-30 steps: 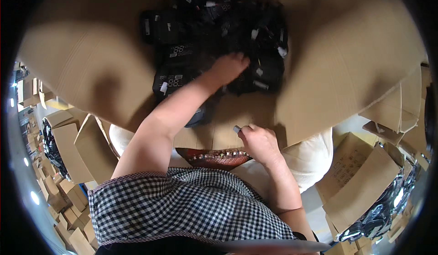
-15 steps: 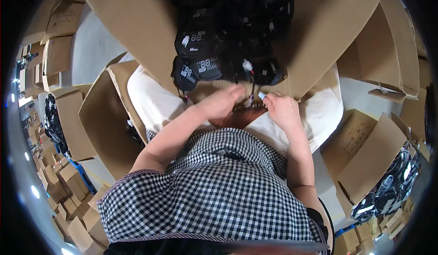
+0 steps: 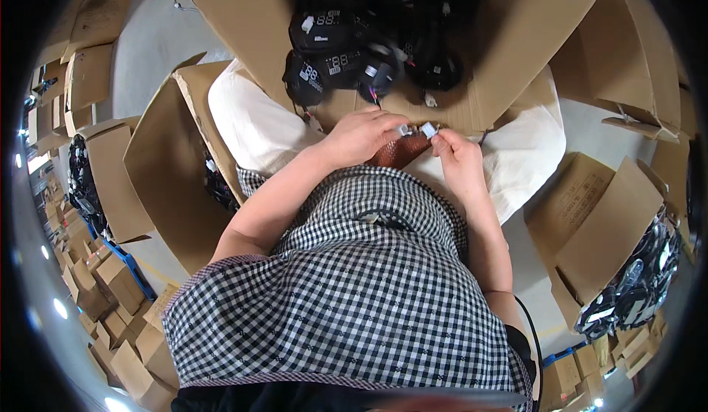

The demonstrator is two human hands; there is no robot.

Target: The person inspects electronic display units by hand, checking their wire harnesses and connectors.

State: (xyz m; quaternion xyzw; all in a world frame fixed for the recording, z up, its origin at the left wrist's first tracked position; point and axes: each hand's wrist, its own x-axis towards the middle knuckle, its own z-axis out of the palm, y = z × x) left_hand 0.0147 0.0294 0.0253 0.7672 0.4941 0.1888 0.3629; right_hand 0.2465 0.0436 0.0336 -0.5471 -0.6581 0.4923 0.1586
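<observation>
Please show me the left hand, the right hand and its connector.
Left hand [image 3: 361, 136], head view: back of the hand.
Right hand [image 3: 462, 164], head view: back of the hand.
Connector [image 3: 429, 129], head view: its pale housing.

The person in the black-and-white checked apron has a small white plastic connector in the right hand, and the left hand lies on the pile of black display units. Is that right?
Not quite: the head view shows the left hand off the pile of black display units, beside the right hand, holding another small pale connector. The right hand does hold a small white plastic connector.
</observation>
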